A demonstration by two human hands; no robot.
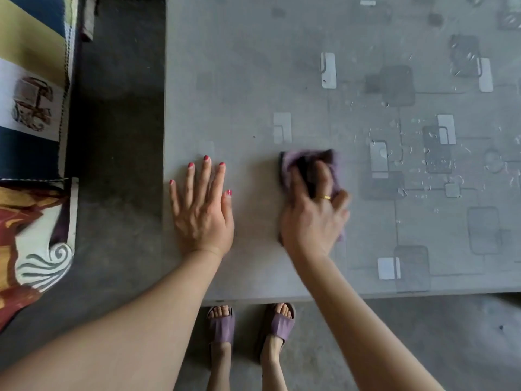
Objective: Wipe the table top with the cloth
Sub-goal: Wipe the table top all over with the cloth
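The grey table top [253, 66], patterned with light and dark squares, fills the upper right of the head view. My right hand [313, 215] presses a purple cloth [293, 162] flat onto the table near its front edge, fingers spread over the cloth and curled slightly into it. My left hand [201, 210] lies flat on the table to the cloth's left, fingers straight and spread. Water droplets [417, 142] speckle the surface to the right of the cloth.
The table's left edge [165, 136] borders a dark concrete floor [118, 136]. A patterned cushioned seat [31, 108] stands at the far left. My feet in purple sandals [251, 323] stand at the table's front edge.
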